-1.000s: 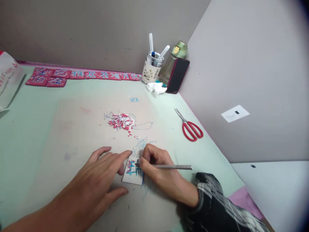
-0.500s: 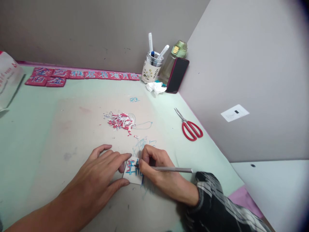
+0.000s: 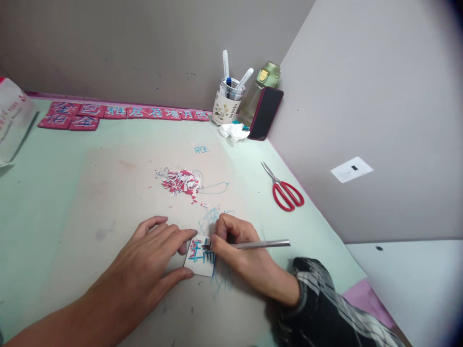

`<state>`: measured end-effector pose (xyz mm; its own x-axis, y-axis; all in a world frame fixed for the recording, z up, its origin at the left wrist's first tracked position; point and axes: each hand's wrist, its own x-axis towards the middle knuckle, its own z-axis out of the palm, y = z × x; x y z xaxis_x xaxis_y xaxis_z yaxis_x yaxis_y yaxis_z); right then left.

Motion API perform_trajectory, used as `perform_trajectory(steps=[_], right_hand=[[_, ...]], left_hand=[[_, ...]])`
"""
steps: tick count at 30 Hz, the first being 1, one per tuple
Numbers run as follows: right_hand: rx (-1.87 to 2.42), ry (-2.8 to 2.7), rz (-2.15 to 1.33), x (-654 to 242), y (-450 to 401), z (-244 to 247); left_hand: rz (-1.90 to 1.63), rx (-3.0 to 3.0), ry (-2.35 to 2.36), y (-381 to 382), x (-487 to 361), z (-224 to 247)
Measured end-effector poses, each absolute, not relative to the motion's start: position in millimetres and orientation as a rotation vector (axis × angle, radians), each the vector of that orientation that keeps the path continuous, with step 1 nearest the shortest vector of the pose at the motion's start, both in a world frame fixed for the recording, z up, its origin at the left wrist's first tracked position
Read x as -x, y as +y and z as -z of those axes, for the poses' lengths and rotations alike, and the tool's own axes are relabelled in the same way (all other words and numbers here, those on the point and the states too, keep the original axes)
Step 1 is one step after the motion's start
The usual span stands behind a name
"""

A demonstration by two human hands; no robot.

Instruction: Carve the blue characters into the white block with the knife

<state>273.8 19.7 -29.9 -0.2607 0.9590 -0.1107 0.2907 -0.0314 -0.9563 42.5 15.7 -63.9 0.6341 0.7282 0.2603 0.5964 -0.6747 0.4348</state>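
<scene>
A small white square card (image 3: 198, 268) lies on the board, marked with blue strokes and with red showing along its upper left. My left hand (image 3: 152, 253) steadies it, index fingertip at its top left corner and thumb at its lower left edge. Pinched in my right hand (image 3: 242, 248) is a craft knife (image 3: 265, 244) with a silver handle. Its dark tip is over the blue strokes; whether it touches the card I cannot tell. Beyond my hands sits a pile of red and white shavings (image 3: 183, 182).
Red tiles with pale characters (image 3: 137, 112) line the back edge. A jar of markers (image 3: 226, 108), a green bottle (image 3: 255, 94), a phone (image 3: 266, 113) and crumpled tissue (image 3: 234, 131) stand at the back corner. Red-handled scissors (image 3: 287, 194) lie right; a white bag (image 3: 12, 120) stands left.
My right hand and the craft knife have shifted slightly up and to the right, uncovering more of the card's right side. My left hand and the card stay put.
</scene>
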Motion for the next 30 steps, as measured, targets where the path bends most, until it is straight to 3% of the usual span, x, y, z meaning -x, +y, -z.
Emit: perform_trajectory(steps=[10, 19, 30], right_hand=[[1.384, -1.713, -1.188, -266.2, 10.6, 27.1], [1.256, -1.855, -0.850, -268.4, 12.4, 32.9], [1.194, -1.660, -1.235, -269.2, 15.1, 23.6]], left_hand=[[-0.631, -2.520, 1.062, 17.8, -41.3, 66.6], [-0.621, -2.334, 1.127, 14.9, -43.5, 66.3], [-0.777, -2.155, 1.045, 15.6, -46.3, 56.6]])
